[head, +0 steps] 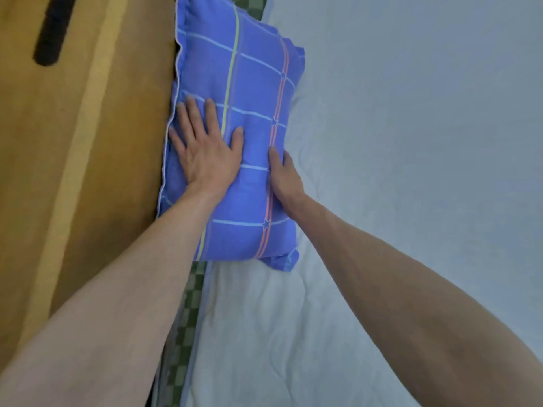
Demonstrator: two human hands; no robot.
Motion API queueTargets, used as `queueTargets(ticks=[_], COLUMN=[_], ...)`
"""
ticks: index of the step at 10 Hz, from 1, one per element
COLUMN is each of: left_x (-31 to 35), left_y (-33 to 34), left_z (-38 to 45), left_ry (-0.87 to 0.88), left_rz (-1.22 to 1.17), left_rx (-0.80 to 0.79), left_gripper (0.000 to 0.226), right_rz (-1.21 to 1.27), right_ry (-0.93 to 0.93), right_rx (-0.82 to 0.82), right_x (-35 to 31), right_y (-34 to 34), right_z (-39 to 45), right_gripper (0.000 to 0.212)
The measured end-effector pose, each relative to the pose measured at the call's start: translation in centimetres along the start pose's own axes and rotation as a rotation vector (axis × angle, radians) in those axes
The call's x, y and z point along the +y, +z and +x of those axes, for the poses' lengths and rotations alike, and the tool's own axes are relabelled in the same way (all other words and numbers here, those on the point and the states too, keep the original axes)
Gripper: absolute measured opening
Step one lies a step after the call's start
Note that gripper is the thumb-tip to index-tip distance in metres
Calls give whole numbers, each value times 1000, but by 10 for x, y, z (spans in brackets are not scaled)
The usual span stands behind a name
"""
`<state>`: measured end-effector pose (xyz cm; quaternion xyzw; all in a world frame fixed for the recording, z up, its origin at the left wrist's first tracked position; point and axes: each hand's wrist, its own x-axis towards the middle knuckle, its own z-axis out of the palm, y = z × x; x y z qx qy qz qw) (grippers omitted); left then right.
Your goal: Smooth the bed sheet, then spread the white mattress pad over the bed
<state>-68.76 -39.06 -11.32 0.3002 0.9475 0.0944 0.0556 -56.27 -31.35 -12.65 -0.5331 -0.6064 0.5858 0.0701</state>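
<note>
The white mattress pad (382, 171) lies spread over the bed, with soft wrinkles near the front. A green checked bed sheet (188, 324) shows as a narrow strip along the pad's left edge. A blue plaid pillow (249, 92) lies at the head of the bed against the headboard. My left hand (205, 151) presses flat on the pillow's left half, fingers spread. My right hand (283, 177) is at the pillow's right edge, thumb on top, with its fingers hidden under or behind the edge.
A brown wooden headboard (73, 171) with a yellow stripe and a dark slot (51, 30) fills the left side. The pad stretches to the right and far edges of the view.
</note>
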Motion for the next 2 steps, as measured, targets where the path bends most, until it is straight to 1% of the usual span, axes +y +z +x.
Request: queueTargets(ticks=[1, 2], left_x=[29, 45], left_y=[-32, -49], left_z=[-43, -132], left_ry=[-43, 166], left_rz=[18, 146], left_rx=[-137, -412], left_gripper=[77, 81], right_rz=[-170, -473], right_ry=[15, 255], right_rx=[-123, -335], right_x=[37, 100], right_y=[-24, -65], right_z=[-83, -203], right_gripper=[56, 57])
